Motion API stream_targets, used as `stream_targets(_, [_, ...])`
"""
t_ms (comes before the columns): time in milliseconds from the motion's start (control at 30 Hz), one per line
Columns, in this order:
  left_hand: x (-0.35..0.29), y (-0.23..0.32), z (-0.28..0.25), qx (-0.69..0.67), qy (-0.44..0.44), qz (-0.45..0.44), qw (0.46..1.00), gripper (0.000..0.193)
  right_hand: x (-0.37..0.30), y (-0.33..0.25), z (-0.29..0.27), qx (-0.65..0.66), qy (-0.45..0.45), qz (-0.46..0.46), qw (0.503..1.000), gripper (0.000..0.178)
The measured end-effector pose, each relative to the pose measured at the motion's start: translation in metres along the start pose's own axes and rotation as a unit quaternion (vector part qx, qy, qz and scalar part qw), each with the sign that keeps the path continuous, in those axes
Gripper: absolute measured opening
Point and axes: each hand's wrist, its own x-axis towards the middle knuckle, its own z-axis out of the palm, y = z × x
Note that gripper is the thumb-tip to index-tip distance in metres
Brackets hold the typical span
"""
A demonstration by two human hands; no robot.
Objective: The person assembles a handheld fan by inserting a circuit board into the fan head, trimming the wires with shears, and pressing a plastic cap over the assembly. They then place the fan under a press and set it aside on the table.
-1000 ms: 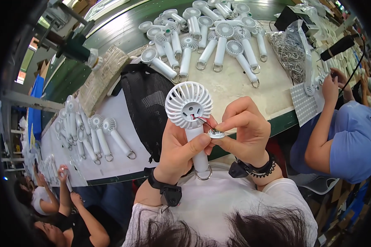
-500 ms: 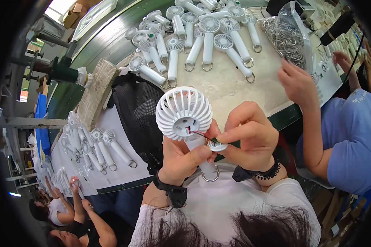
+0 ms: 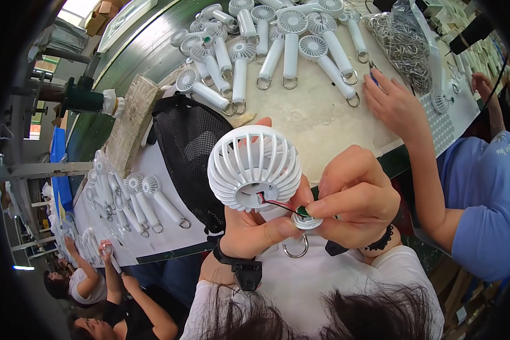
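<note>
My left hand (image 3: pixel 245 233) is closed around the handle of a white handheld fan (image 3: pixel 254 170). The slatted fan head is tilted toward me, with an opening in its hub. Thin red and black wires (image 3: pixel 280 204) run from that opening to a small round white cap (image 3: pixel 307 222) carrying a green circuit board (image 3: pixel 302 211). Thumb and fingers of my right hand (image 3: pixel 360 198) pinch the cap's edge, beside my left thumb. Below the cap hangs a metal D-ring (image 3: pixel 297 248) at the handle's end. Most of the handle is hidden behind my hands.
White fans (image 3: pixel 289 56) with metal rings lie heaped across the table, more (image 3: pixel 136 198) at left. A black mesh bag (image 3: pixel 190 153) lies beside my left hand. At right, a co-worker's hand (image 3: pixel 394 105) reaches in near a clear bag of metal rings (image 3: pixel 402 45).
The fan head has tipped further toward me, and both hands have shifted slightly right and lower. The co-worker's hand at right has moved left along the table, with a small tool now visible there.
</note>
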Motion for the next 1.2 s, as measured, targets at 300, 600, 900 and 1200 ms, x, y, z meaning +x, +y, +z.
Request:
stream_targets(300, [0.001,-0.005,-0.007,-0.015,-0.010,0.001,1.000,0.103,-0.001,0.001,0.002,-0.018,-0.005,0.004,1.000,0.032])
stream_targets(600, [0.000,-0.004,-0.011,-0.029,-0.046,-0.009,0.998,0.104,-0.004,0.006,0.009,0.006,0.024,0.008,1.000,0.032])
stream_targets(900, [0.000,-0.001,-0.009,-0.025,-0.028,-0.004,0.999,0.104,-0.002,0.009,0.010,0.012,0.022,-0.014,1.000,0.030])
stream_targets(1200, [0.004,-0.004,-0.017,-0.025,-0.061,-0.007,0.998,0.103,-0.005,0.013,0.010,0.011,0.023,-0.007,1.000,0.028])
